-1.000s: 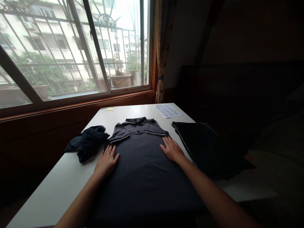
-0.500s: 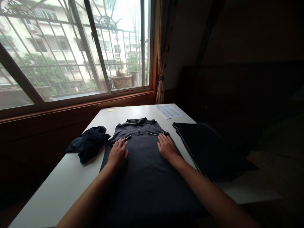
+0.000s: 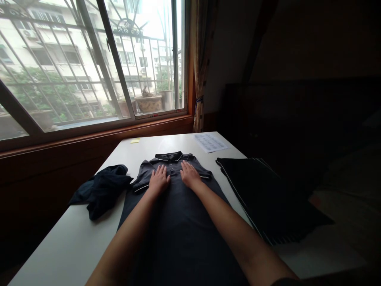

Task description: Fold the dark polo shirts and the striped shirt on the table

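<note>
A dark grey polo shirt [image 3: 181, 222] lies front side up on the white table, its black, white-edged collar at the far end. Its short sleeves are turned in over the chest. My left hand [image 3: 160, 179] rests flat on the upper chest beside the left sleeve, fingers extended. On the other side of the button placket, my right hand [image 3: 189, 174] lies flat near the right sleeve, its fingers stretched toward the collar. Neither hand grips the cloth. My forearms cover parts of the shirt's sides.
To the left, a crumpled dark garment [image 3: 104, 188] hangs partly over the edge of the white table [image 3: 71, 238]. Dark folded clothing [image 3: 262, 194] lies at the right. A printed sheet [image 3: 211, 142] and a yellow note [image 3: 135, 140] are at the back, below the window.
Both hands have moved inward and toward the collar, from the shirt's sides near the sleeve ends to the chest by the placket. The view has shifted slightly.
</note>
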Demonstrator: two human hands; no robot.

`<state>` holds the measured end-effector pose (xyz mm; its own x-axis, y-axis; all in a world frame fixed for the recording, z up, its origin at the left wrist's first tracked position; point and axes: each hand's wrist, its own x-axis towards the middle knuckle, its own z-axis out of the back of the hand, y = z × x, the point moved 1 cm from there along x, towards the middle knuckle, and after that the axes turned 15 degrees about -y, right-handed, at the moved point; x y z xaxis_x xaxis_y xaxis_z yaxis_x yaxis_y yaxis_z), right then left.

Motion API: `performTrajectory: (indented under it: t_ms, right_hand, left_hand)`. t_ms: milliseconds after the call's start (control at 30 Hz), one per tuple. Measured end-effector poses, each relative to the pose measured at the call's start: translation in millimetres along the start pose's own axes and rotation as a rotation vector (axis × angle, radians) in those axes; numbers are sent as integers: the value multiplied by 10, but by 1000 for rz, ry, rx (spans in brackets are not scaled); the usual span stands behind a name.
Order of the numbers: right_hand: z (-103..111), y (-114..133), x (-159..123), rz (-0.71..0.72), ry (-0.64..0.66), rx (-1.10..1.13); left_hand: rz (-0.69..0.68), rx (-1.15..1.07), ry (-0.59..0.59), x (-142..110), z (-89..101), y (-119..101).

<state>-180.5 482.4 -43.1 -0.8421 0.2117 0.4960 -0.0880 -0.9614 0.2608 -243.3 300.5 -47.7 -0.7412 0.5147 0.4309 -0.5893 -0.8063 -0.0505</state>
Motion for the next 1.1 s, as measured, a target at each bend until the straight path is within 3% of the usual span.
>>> performTrajectory:
  t_ms: [200,433,733,1100]
  right_hand:
    - [-323,81,301,-20,120,13]
    - [-474,107,271,38,151,12]
    - [-314,82,84,83,145,12]
    - [183,83,-574,203,176,58]
  left_hand:
    - [-3,-5,68,139,-166,-1]
    - [-20,-15,65,113,-251,55]
    - [-3,-13,18,-66,-168,14]
    - [-75,-5,11,-809,250,-36]
